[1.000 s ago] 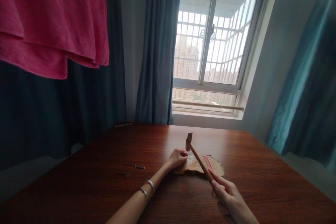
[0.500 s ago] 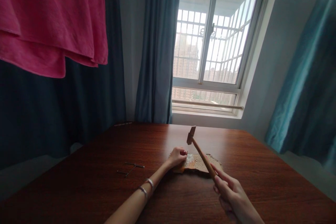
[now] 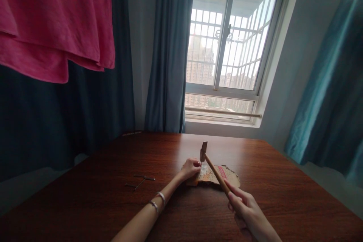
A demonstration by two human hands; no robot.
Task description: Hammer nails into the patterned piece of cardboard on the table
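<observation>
My right hand (image 3: 242, 204) is wrapped round the wooden handle of a hammer (image 3: 217, 176). The hammer's head is at the top of a thin upright nail, which my left hand (image 3: 191, 168) pinches between thumb and fingertips. Whether head and nail touch, I cannot tell. Under my left fingers lies a torn, tan piece of cardboard (image 3: 231, 177) covered in small holes, with orange and pink patches. Left of my forearm, several loose dark nails (image 3: 140, 182) lie across one another on the table.
The brown wooden table (image 3: 99, 204) reaches to the wall below a barred window (image 3: 224, 53). Blue curtains (image 3: 168, 53) hang on both sides of it. A pink cloth (image 3: 56, 22) hangs at the upper left, above the table's height.
The hammer's head has come down and slightly left, onto or close to the nail's top. My right hand moved slightly left with it. My left hand keeps its pinch on the nail.
</observation>
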